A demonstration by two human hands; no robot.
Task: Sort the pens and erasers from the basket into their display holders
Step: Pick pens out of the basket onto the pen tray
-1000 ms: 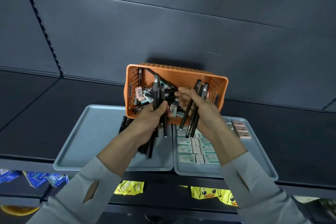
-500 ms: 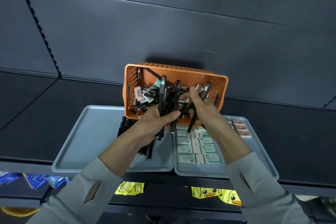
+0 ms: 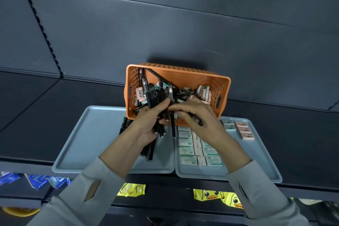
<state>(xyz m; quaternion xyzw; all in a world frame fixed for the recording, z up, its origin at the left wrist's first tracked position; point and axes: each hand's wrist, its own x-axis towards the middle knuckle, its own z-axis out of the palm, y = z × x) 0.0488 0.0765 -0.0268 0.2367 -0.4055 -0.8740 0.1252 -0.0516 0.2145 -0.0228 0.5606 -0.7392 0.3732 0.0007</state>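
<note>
Centre frame: orange basket (image 3: 183, 74) tipped toward viewer. In front of its rim, left hand (image 3: 146, 126) fingers curled round black pen bundle (image 3: 162, 97); right hand (image 3: 198, 117) apparently pinching that bundle, grip partly hidden.

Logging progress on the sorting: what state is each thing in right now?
Basket, tipped toward the person, part full.
Left hand, grips a bunch of pens.
Right hand, holds a pen.
Left tray, few pens lying on it.
Right tray, green erasers in rows, pink erasers at the far corner.
</note>
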